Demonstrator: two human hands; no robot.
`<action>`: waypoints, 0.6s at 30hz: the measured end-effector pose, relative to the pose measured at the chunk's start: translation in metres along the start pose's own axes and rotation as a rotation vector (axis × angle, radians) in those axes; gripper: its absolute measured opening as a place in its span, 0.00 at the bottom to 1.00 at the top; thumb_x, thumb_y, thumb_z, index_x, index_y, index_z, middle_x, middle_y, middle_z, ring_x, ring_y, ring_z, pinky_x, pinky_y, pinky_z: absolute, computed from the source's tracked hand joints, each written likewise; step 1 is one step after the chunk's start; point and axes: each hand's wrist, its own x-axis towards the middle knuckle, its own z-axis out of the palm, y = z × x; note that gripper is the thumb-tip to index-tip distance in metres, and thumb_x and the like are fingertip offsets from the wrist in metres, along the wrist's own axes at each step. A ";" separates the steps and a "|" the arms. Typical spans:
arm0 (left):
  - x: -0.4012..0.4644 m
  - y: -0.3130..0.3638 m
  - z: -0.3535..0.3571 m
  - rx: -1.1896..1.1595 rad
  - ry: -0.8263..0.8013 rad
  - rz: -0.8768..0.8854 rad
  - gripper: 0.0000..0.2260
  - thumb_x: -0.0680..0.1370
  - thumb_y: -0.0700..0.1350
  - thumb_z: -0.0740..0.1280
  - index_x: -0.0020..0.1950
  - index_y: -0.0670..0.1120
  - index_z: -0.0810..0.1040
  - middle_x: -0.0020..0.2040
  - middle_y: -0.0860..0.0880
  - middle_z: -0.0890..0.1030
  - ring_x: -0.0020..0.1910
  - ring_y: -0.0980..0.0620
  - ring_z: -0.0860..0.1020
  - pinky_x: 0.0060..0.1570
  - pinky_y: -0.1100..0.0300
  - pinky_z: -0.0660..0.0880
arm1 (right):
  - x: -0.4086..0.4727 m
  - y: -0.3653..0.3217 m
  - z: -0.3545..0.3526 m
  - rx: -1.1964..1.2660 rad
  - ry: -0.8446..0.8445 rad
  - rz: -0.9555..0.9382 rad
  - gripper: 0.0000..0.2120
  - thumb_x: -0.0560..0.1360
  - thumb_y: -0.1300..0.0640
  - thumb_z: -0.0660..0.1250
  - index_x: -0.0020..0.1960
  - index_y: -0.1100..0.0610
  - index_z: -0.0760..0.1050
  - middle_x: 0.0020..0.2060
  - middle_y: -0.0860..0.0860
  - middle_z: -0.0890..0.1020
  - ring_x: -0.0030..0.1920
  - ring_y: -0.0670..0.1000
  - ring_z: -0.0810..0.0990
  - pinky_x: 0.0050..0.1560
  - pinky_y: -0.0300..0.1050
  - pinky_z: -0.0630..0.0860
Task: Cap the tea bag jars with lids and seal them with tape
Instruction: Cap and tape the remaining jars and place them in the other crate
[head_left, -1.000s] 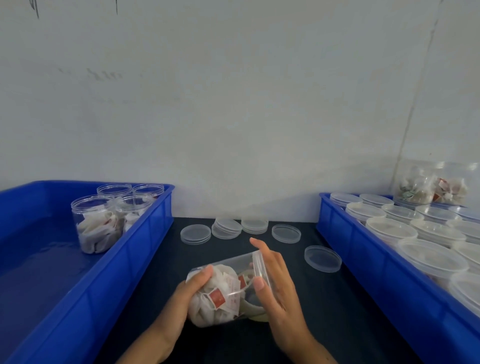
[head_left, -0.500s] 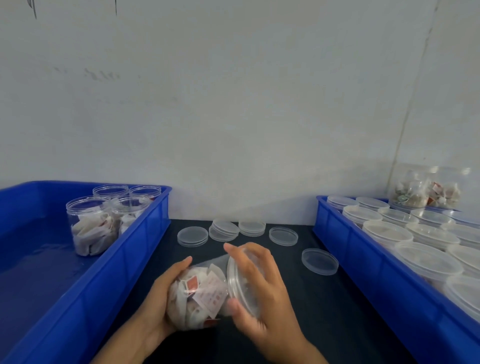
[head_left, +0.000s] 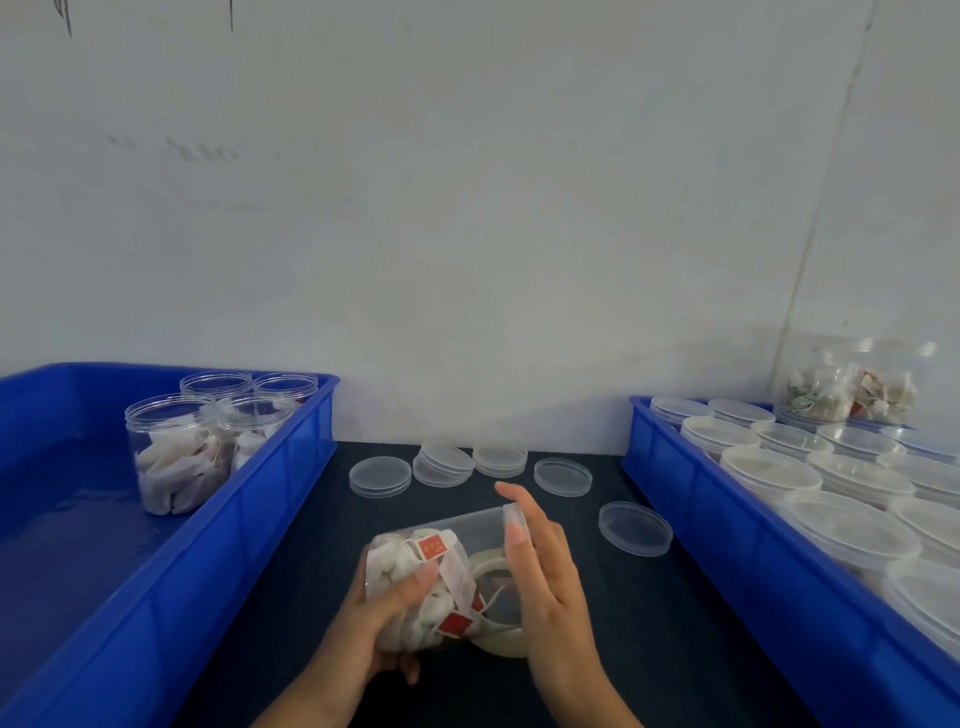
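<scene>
A clear jar (head_left: 457, 551) full of white tea bags with red tags lies on its side over the dark table, low in the middle of the view. My left hand (head_left: 384, 618) grips its bottom end. My right hand (head_left: 540, 566) lies against the lidded end, fingers fairly straight across the clear lid (head_left: 515, 519). A pale roll of tape (head_left: 493, 571) sits on the table behind and under the jar, seen partly through it.
A blue bin (head_left: 171, 571) on the left holds several open jars (head_left: 176, 457) of tea bags. A blue bin (head_left: 727, 535) on the right is packed with lidded jars (head_left: 852, 530). Loose lids (head_left: 635, 527) and small stacks of lids (head_left: 444, 464) lie on the table near the wall.
The jar has tipped and turned between my hands, and its lidded end now points up and to the right. My right hand shifted from cupping the lid to lying along its edge.
</scene>
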 end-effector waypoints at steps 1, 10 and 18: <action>-0.001 0.000 0.000 -0.020 -0.013 -0.024 0.34 0.59 0.55 0.77 0.63 0.51 0.73 0.45 0.39 0.84 0.33 0.44 0.82 0.23 0.60 0.71 | 0.000 0.000 -0.001 -0.019 -0.021 -0.065 0.12 0.78 0.38 0.57 0.60 0.27 0.70 0.57 0.40 0.73 0.56 0.43 0.78 0.54 0.37 0.77; -0.003 0.001 -0.002 -0.136 -0.109 -0.125 0.29 0.61 0.60 0.71 0.58 0.49 0.78 0.41 0.35 0.81 0.27 0.45 0.74 0.22 0.63 0.68 | -0.002 0.003 -0.008 -0.142 -0.106 -0.277 0.20 0.76 0.41 0.57 0.68 0.37 0.70 0.62 0.43 0.71 0.62 0.47 0.74 0.57 0.32 0.71; -0.001 0.003 0.000 0.185 0.029 0.270 0.37 0.63 0.51 0.81 0.64 0.61 0.64 0.50 0.64 0.79 0.49 0.64 0.80 0.37 0.67 0.79 | 0.005 -0.002 -0.007 0.134 -0.084 0.314 0.08 0.78 0.38 0.57 0.57 0.29 0.69 0.65 0.47 0.71 0.64 0.52 0.73 0.57 0.56 0.79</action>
